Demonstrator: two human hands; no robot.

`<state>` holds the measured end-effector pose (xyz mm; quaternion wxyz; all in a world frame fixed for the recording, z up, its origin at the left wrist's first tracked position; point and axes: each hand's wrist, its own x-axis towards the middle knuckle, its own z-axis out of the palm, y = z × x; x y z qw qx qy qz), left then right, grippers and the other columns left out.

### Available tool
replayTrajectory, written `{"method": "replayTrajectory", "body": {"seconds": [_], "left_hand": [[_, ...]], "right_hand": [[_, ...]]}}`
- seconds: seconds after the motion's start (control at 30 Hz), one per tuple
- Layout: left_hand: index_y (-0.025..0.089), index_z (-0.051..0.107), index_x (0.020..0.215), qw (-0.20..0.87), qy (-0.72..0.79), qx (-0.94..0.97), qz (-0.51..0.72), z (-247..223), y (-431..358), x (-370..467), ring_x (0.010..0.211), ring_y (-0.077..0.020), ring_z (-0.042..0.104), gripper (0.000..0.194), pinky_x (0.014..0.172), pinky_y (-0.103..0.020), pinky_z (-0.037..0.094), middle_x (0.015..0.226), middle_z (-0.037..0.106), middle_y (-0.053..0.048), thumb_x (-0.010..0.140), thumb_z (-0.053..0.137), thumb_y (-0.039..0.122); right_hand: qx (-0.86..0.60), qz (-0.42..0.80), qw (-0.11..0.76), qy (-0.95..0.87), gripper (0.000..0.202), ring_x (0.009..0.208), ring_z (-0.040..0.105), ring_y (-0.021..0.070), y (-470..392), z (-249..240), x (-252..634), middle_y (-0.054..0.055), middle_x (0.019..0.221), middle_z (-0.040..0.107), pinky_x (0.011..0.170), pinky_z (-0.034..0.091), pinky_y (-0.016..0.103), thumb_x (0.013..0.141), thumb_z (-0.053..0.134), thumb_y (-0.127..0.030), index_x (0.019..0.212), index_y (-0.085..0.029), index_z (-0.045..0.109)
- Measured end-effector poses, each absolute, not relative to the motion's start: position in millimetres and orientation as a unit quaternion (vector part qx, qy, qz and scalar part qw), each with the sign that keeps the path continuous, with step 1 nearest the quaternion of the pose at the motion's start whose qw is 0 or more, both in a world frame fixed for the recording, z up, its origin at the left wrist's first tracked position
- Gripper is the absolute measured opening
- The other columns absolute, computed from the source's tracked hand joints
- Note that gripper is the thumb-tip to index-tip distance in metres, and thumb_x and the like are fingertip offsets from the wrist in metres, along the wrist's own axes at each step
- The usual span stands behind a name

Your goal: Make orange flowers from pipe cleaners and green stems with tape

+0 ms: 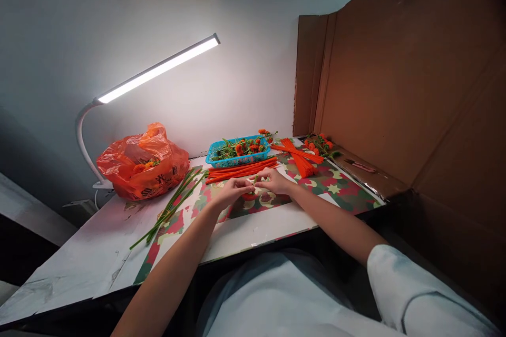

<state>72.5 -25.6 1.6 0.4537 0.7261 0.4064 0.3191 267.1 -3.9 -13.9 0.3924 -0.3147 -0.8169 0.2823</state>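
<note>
My left hand (pixel 234 192) and my right hand (pixel 273 181) meet over the patterned mat, their fingertips pinched round a small flower piece. Its green part (pixel 255 181) shows between the fingertips, and an orange-red part (pixel 249 196) hangs just below the left fingers. Right behind the hands lies a bundle of orange-red sticks (pixel 241 170). A blue basket (pixel 237 161) stands behind that bundle, holding green stems and orange flower heads.
On the left sit an orange plastic bag (pixel 158 181) and long green stems (pixel 168 211), beneath a lit lamp (pixel 158 69). More orange sticks (pixel 302 159), flowers (pixel 316 146) and a small pink-handled tool (pixel 360 166) lie right. Cardboard (pixel 375 79) walls the right side.
</note>
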Motion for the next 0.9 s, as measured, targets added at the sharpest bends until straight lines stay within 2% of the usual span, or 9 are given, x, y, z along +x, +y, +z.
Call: {"method": "replayTrajectory", "body": {"seconds": [0.13,0.23,0.3,0.4,0.5,0.63,0.77,0.83,0.9], "left_hand": [[0.016,0.065,0.064,0.636,0.342,0.647,0.245,-1,-24,60,0.071,-0.0182,0.06,0.022,0.069,-0.029,0.044,0.072,0.066,-0.008,0.062,0.074,0.036],[0.016,0.065,0.063,0.662,0.343,0.619,0.245,-4,-21,58,0.072,-0.0182,0.061,0.024,0.072,-0.03,0.046,0.072,0.066,-0.008,0.06,0.076,0.037],[0.015,0.066,0.067,0.62,0.376,0.629,0.282,-4,-21,60,0.073,-0.0186,0.061,0.029,0.073,-0.031,0.046,0.074,0.066,-0.008,0.064,0.071,0.044],[0.016,0.068,0.08,0.456,0.425,0.681,0.384,-2,-24,69,0.083,-0.021,0.061,0.038,0.075,-0.031,0.047,0.09,0.066,-0.01,0.075,0.058,0.052],[0.019,0.066,0.092,0.227,0.423,0.774,0.413,-1,-30,79,0.091,-0.0222,0.059,0.033,0.077,-0.031,0.046,0.1,0.065,-0.008,0.073,0.064,0.046],[0.019,0.067,0.081,0.028,0.445,0.821,0.357,-3,-33,87,0.085,-0.0208,0.059,0.015,0.078,-0.033,0.044,0.088,0.067,-0.007,0.081,0.057,0.031],[0.018,0.067,0.074,-0.021,0.48,0.825,0.297,-1,-31,86,0.081,-0.0213,0.059,0.018,0.075,-0.033,0.042,0.084,0.068,-0.006,0.083,0.052,0.025],[0.017,0.067,0.075,0.02,0.486,0.824,0.292,0,-30,83,0.079,-0.0206,0.059,0.019,0.072,-0.031,0.041,0.083,0.068,-0.007,0.082,0.053,0.027],[0.016,0.067,0.075,0.116,0.48,0.82,0.288,1,-28,78,0.073,-0.0186,0.058,0.023,0.068,-0.029,0.041,0.078,0.067,-0.006,0.081,0.053,0.033]], "right_hand": [[-0.254,0.302,0.391,-0.831,0.028,0.076,0.053,0.0153,-11,-11,268,0.003,0.075,0.063,0.069,0.041,0.026,0.076,0.064,-0.046,0.082,-0.019,0.072],[-0.265,0.314,0.386,-0.826,0.03,0.07,0.051,0.0136,-9,-13,266,0.002,0.072,0.06,0.065,0.04,0.025,0.075,0.064,-0.047,0.08,-0.018,0.071],[-0.3,0.307,0.398,-0.811,0.032,0.066,0.049,0.0125,-3,-15,266,0.002,0.071,0.06,0.063,0.039,0.024,0.075,0.063,-0.048,0.079,-0.017,0.071],[-0.378,0.292,0.417,-0.773,0.033,0.062,0.049,0.0117,6,-19,266,0.002,0.068,0.061,0.061,0.037,0.024,0.076,0.062,-0.047,0.077,-0.016,0.071],[-0.428,0.283,0.417,-0.75,0.031,0.063,0.051,0.0122,8,-22,264,0.002,0.067,0.064,0.063,0.037,0.024,0.076,0.062,-0.045,0.075,-0.016,0.071],[-0.436,0.295,0.404,-0.748,0.032,0.065,0.053,0.0131,6,-24,257,0.003,0.068,0.065,0.063,0.036,0.024,0.076,0.062,-0.045,0.075,-0.015,0.072],[-0.436,0.288,0.391,-0.758,0.029,0.065,0.053,0.0132,4,-23,255,0.002,0.066,0.065,0.064,0.035,0.025,0.076,0.064,-0.043,0.079,-0.015,0.073],[-0.431,0.267,0.379,-0.774,0.023,0.068,0.053,0.0142,2,-21,257,0.002,0.066,0.065,0.067,0.035,0.026,0.076,0.065,-0.038,0.08,-0.017,0.073],[-0.423,0.236,0.378,-0.789,0.014,0.077,0.055,0.0163,-1,-18,259,0.003,0.071,0.066,0.073,0.035,0.028,0.075,0.067,-0.031,0.079,-0.019,0.074]]}}
